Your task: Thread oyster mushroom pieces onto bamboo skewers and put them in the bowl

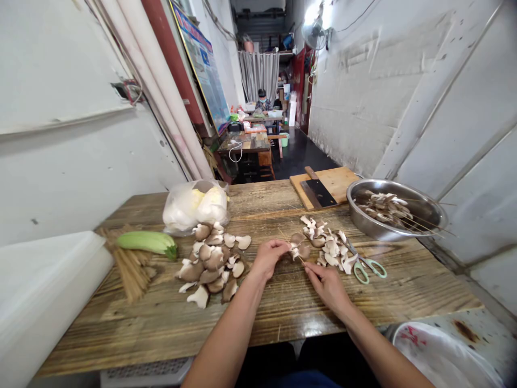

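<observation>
On the wooden table [161, 334], the steel bowl [365, 220] sits at two o'clock, within reach, while the nearly closed left hand [270, 258] pinches the mushroom [295, 251], apparently steadying it, and the right hand [329, 286], fingertips together, grips the skewer [301, 260] at the mushroom's five o'clock.

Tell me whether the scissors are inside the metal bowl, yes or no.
No, the scissors lie on the wooden table, beside the mushroom pieces and outside the metal bowl.

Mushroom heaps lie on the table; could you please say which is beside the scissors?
The right-hand heap: green-handled scissors lie at its right side, while the left-hand heap has none.
</observation>
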The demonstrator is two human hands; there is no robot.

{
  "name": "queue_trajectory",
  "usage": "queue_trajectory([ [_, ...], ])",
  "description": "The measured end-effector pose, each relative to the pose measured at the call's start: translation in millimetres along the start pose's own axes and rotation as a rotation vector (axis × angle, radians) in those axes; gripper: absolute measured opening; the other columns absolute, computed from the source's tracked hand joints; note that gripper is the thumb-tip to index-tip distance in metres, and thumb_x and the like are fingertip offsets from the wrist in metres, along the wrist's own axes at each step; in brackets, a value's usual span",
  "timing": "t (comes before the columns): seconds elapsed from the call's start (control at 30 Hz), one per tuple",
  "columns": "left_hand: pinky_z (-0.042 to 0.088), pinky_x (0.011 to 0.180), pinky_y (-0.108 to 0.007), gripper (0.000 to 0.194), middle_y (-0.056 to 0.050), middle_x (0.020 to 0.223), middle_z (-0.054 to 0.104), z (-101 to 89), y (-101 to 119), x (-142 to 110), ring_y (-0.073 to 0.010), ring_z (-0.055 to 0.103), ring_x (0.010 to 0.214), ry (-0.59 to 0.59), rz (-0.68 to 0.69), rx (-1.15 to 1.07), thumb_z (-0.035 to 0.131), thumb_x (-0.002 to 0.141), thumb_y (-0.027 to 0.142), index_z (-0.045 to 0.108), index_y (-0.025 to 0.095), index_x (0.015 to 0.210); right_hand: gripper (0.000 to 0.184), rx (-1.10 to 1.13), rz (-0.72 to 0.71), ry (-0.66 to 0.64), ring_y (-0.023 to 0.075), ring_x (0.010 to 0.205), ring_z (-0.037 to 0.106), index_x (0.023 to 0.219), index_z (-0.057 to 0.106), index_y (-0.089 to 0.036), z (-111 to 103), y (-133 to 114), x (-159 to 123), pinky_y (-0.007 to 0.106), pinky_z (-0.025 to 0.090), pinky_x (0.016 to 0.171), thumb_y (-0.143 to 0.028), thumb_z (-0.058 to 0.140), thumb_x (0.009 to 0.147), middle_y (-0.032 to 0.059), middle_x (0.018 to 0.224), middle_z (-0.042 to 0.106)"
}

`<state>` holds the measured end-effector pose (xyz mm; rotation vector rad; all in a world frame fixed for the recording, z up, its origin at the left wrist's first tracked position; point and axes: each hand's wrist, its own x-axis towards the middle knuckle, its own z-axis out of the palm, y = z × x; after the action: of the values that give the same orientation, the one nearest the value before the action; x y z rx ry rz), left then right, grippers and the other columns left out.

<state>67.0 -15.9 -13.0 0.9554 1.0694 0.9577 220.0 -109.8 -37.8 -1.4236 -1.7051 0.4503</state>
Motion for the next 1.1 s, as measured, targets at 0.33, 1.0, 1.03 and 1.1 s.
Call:
queue_trajectory([
  [0.33, 0.041, 0.071, -0.026, 0.015, -0.004, 0.072, 0.069, -10.6, 3, 7, -0.015, 0.058, 0.069, 0.303, 0.313, 0.174, 0.068, 0.062, 0.027, 0.069, 0.015, 0.071, 0.029, -0.086, -0.003, 0.365, 0.0202, 0.091, 0.067, 0.106, 0.067, -0.019, -40, -5, -10, 0.033, 0.052, 0.086, -0.028, 0.049, 0.086, 0.0066, 0.102, 0.069],
  [1.0, 0.033, 0.055, -0.024, 0.007, -0.003, 0.062, 0.065, 45.7, -20, -17, -0.0144, 0.053, 0.056, -0.078, 0.289, 0.791, 0.062, 0.065, 0.022, 0.068, 0.018, 0.064, 0.028, -0.238, 0.036, 0.396, 0.02, 0.083, 0.069, 0.106, 0.066, -0.02, -81, 4, -57, 0.029, 0.056, 0.075, -0.027, 0.048, 0.086, 0.0056, 0.098, 0.07],
  [1.03, 0.034, 0.056, -0.024, 0.007, -0.004, 0.062, 0.065, 39.7, -18, -15, -0.0148, 0.054, 0.057, -0.054, 0.28, 0.748, 0.063, 0.064, 0.022, 0.068, 0.017, 0.065, 0.028, -0.237, 0.035, 0.381, 0.0201, 0.082, 0.069, 0.106, 0.067, -0.021, -80, 3, -57, 0.029, 0.057, 0.074, -0.027, 0.048, 0.086, 0.0052, 0.097, 0.071],
  [1.1, 0.036, 0.057, -0.024, 0.007, -0.004, 0.063, 0.065, 27.1, -12, -13, -0.0153, 0.055, 0.058, 0.003, 0.285, 0.677, 0.064, 0.064, 0.023, 0.067, 0.017, 0.066, 0.028, -0.229, 0.031, 0.342, 0.0203, 0.082, 0.069, 0.105, 0.067, -0.022, -76, 2, -55, 0.03, 0.057, 0.074, -0.026, 0.047, 0.086, 0.0048, 0.097, 0.071],
])
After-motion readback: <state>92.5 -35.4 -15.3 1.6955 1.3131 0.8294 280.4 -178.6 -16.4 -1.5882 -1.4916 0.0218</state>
